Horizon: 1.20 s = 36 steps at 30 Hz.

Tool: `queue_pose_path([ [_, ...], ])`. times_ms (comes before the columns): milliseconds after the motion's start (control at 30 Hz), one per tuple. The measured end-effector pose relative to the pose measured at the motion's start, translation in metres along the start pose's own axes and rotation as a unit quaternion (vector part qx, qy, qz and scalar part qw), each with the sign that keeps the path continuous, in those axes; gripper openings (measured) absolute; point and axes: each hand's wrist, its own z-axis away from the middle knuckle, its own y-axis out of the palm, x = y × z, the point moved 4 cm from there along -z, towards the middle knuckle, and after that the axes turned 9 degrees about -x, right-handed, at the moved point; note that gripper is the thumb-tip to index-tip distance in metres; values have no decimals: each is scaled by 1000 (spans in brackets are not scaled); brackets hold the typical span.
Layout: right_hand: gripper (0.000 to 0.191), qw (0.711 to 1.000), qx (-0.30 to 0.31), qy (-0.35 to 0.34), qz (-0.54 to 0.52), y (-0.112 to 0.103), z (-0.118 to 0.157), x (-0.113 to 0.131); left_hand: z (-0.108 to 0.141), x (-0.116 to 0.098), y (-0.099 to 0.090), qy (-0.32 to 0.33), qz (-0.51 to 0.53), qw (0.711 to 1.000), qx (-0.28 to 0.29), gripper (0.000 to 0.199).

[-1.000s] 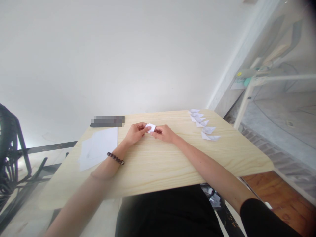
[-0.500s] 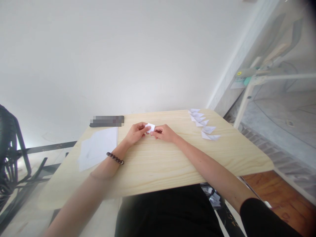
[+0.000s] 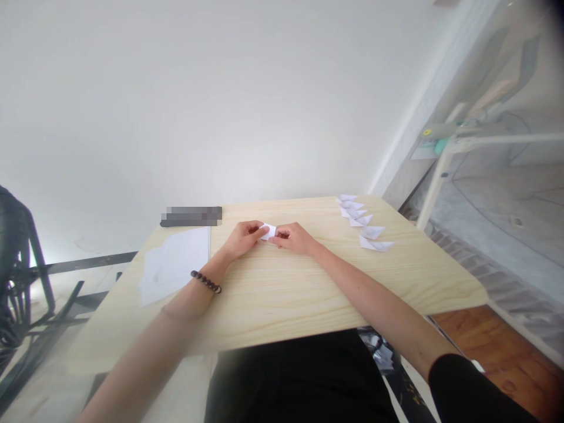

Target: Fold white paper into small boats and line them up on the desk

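Observation:
A small folded piece of white paper [image 3: 268,231] is held between both hands above the middle of the table [image 3: 282,305]. My left hand [image 3: 245,237] pinches its left side, thumb on top; a dark bead bracelet is on that wrist. My right hand [image 3: 292,237] grips the right edge between thumb and fingers. Several folded white paper shapes [image 3: 361,218] stand in a slanting row on the right part of the table. White paper sheets [image 3: 177,262] lie to the left of my left hand.
Behind the sheets lies a dark flat object [image 3: 191,216], partly pixelated. The white wall [image 3: 264,106] rises at the table's back edge. A black chair [image 3: 26,258] stands at the left, and a white metal frame [image 3: 434,191] stands beyond the right side.
The small paper has tilted slightly and its top edge sits a little lower between the fingers. Both hands stay almost in the same place.

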Motion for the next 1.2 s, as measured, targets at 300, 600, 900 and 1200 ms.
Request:
queue_pose_path([
  [300, 27, 999, -19, 31, 0, 0, 0, -3, 1, 1, 4, -2, 16, 1000, -10, 38],
  [600, 26, 995, -90, 39, -2, -6, -1, -8, -2, 10, 3, -28, 63, 998, -3, 34],
  [900, 27, 996, -78, 48, -8, -5, -1, -10, -2, 9, 4, -27, 80, 996, -1, 33],
  [1200, 27, 989, -131, 39, -49, -8, -4, -9, -3, 10, 4, -13, 58, 998, -8, 37],
])
